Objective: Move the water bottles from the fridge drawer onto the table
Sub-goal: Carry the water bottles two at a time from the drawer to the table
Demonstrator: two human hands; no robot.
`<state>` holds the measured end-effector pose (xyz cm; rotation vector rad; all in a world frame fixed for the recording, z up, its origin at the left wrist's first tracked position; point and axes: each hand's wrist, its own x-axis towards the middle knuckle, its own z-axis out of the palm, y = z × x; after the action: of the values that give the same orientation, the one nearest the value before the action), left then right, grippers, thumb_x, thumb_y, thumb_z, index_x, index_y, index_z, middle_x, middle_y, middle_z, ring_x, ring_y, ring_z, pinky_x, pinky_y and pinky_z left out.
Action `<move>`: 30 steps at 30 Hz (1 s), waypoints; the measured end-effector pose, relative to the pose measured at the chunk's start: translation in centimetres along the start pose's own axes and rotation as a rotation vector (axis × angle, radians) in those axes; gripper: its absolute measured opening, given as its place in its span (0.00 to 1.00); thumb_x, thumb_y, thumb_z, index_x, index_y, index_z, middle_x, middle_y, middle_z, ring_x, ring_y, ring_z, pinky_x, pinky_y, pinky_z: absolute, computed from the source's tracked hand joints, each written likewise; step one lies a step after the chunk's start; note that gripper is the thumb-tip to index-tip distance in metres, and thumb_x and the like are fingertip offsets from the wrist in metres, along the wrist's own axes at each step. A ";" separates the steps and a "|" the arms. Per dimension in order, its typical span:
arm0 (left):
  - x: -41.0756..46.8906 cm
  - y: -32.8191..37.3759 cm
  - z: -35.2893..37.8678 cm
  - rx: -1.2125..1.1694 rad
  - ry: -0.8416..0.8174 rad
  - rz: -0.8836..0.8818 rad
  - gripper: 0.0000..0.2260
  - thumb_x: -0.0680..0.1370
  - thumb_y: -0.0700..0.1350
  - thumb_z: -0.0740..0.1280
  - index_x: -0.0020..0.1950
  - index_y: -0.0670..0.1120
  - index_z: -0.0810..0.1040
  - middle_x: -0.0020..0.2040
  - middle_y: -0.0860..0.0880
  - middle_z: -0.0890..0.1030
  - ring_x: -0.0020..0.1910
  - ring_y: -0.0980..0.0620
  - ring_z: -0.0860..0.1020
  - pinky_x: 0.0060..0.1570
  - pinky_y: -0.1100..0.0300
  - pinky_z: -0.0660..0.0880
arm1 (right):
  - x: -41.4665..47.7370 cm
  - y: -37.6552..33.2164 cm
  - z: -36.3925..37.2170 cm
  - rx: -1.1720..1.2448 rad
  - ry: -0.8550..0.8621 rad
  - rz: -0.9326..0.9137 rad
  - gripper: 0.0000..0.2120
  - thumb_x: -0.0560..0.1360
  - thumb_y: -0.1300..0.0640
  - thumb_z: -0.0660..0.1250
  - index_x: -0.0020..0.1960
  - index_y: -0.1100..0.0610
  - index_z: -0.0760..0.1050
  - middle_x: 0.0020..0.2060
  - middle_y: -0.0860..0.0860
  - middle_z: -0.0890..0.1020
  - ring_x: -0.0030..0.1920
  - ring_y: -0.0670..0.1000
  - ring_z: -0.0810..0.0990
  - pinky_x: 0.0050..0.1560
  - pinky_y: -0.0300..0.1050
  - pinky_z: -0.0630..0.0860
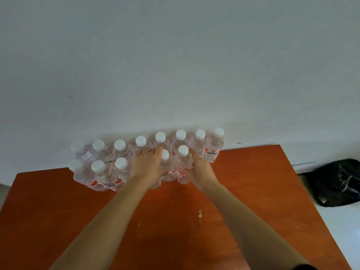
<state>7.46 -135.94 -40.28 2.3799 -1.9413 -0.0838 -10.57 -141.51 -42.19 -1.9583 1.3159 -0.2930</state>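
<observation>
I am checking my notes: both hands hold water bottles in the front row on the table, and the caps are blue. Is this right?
Not quite: the head view shows the caps are white, not blue. The left hand and the right hand do hold front-row water bottles on the table.

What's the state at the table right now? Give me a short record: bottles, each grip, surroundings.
table: orange-brown table against a pale wall
back row: eight capped water bottles, upright along the wall
front row: five caps visible
left grip: curled round a hidden front bottle, cap covered
right grip: curled round the rightmost front bottle
floor: black bag, right of the table
</observation>
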 end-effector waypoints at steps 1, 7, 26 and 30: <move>0.1 0.0 -0.1 -0.006 0.000 0.005 0.29 0.71 0.60 0.72 0.67 0.50 0.69 0.54 0.51 0.82 0.52 0.48 0.80 0.45 0.54 0.69 | 0.1 0.0 0.0 0.012 0.003 0.007 0.35 0.75 0.49 0.72 0.77 0.50 0.59 0.66 0.50 0.78 0.63 0.54 0.79 0.59 0.53 0.79; 0.1 0.5 -0.6 -0.027 -0.015 0.054 0.30 0.71 0.62 0.71 0.67 0.51 0.67 0.53 0.53 0.81 0.50 0.50 0.80 0.41 0.56 0.70 | -0.6 0.5 -0.7 0.068 -0.019 0.026 0.36 0.73 0.51 0.75 0.75 0.47 0.60 0.66 0.48 0.77 0.65 0.53 0.77 0.63 0.54 0.77; -4.0 11.9 -12.0 -0.192 0.557 0.108 0.29 0.83 0.62 0.45 0.80 0.48 0.57 0.81 0.42 0.54 0.80 0.41 0.51 0.76 0.38 0.50 | -14.1 2.6 -15.9 -0.460 0.739 -0.131 0.29 0.84 0.40 0.51 0.81 0.51 0.54 0.81 0.55 0.50 0.81 0.55 0.46 0.79 0.56 0.48; -4.9 20.4 -10.6 -0.266 0.465 0.269 0.30 0.83 0.62 0.44 0.81 0.49 0.54 0.81 0.43 0.50 0.80 0.43 0.47 0.76 0.37 0.49 | -21.1 8.3 -17.6 -0.491 0.834 0.077 0.30 0.83 0.39 0.51 0.81 0.52 0.55 0.81 0.55 0.49 0.81 0.55 0.44 0.79 0.59 0.48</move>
<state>-12.49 -134.97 -27.98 1.7609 -1.8589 0.1956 -35.62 -132.69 -31.22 -2.2726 2.1421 -0.8864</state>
